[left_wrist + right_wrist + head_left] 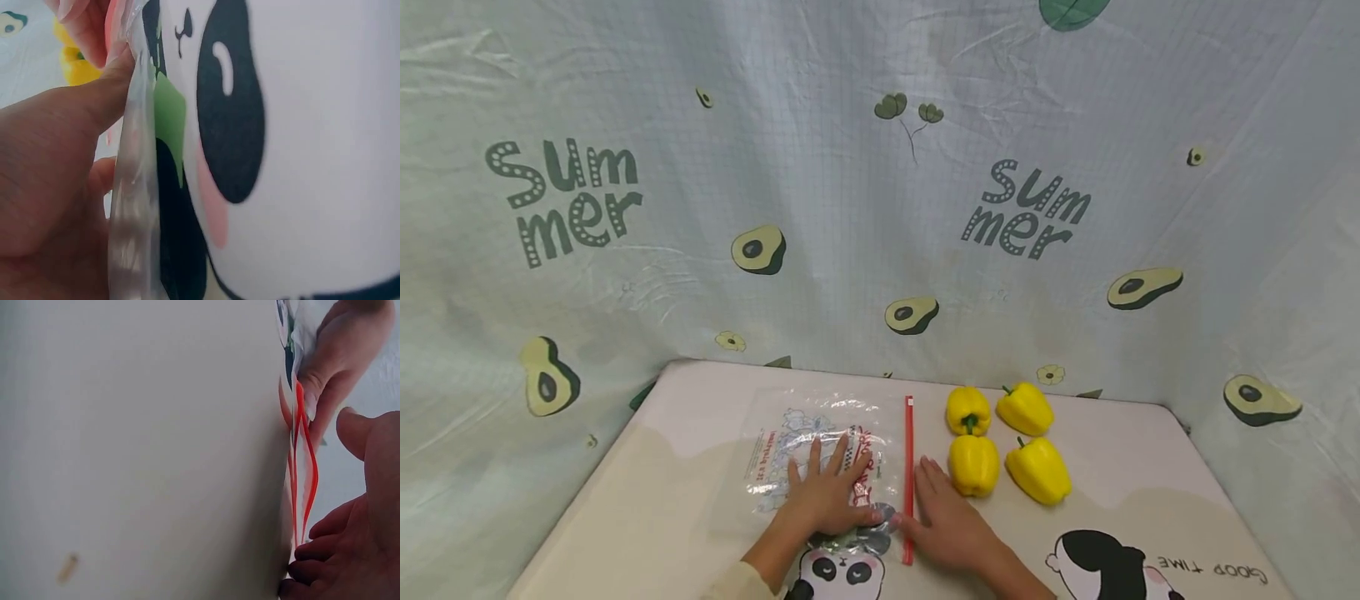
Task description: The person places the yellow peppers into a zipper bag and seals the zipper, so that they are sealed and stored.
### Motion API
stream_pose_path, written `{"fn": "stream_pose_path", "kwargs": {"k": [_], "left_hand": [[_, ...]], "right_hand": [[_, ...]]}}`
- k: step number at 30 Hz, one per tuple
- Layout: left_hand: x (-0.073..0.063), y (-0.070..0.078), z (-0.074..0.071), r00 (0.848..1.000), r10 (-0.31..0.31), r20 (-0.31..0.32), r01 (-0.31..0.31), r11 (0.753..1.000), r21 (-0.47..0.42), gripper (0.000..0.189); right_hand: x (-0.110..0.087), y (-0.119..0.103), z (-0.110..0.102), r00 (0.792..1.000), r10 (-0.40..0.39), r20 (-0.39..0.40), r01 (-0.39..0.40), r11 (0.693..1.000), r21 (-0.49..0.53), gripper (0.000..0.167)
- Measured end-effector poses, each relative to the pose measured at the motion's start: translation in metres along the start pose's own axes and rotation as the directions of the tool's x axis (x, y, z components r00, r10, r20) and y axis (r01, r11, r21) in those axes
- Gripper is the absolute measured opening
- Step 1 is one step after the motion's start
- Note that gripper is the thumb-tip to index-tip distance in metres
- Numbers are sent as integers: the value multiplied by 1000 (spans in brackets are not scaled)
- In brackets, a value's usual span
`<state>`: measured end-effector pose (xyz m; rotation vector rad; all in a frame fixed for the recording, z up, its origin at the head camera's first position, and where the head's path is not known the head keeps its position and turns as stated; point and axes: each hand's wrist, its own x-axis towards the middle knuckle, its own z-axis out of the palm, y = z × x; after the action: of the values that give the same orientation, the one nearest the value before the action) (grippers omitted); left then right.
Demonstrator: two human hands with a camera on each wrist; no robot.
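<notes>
A clear plastic zip bag (880,417) with a red zip edge (909,467) and printed drawings lies flat on the table. My left hand (826,497) rests on it with fingers spread, its thumb pointing toward the red edge. Just right of that edge, my right hand (951,525) lies with its fingers straight and its thumb reaching to the zip. In the right wrist view, the two red strips (310,481) stand slightly apart at the bag's mouth, and the right fingers (322,550) are beside them. Nothing shows inside the bag.
Several yellow bell peppers (974,467) sit together to the right of the bag, close to my right fingertips. The pale table (677,408) carries a printed panda (842,575) and a black-haired figure (1097,567). A curtain with avocado prints (820,192) hangs behind it.
</notes>
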<state>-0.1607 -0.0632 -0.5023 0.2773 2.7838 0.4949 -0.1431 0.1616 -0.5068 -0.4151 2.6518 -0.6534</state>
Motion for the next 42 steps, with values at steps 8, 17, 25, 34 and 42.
{"fn": "stream_pose_path", "kwargs": {"k": [8, 17, 25, 34, 42], "left_hand": [[-4, 1, -7, 1000, 1, 6, -1, 1000, -13, 88], [-2, 0, -8, 1000, 0, 20, 0, 1000, -15, 89], [-1, 0, -6, 1000, -5, 25, 5, 1000, -6, 92], [1, 8, -3, 1000, -13, -8, 13, 1000, 18, 92], [0, 9, -2, 1000, -1, -11, 2, 1000, 30, 92]], "right_hand": [[1, 5, -4, 999, -45, -21, 46, 997, 57, 73], [1, 6, -5, 999, -44, -3, 44, 999, 31, 66], [3, 5, 1, 999, -48, -16, 47, 997, -61, 71], [4, 2, 3, 999, -42, -32, 37, 990, -134, 71], [2, -3, 5, 997, -62, -50, 51, 980, -191, 70]]}}
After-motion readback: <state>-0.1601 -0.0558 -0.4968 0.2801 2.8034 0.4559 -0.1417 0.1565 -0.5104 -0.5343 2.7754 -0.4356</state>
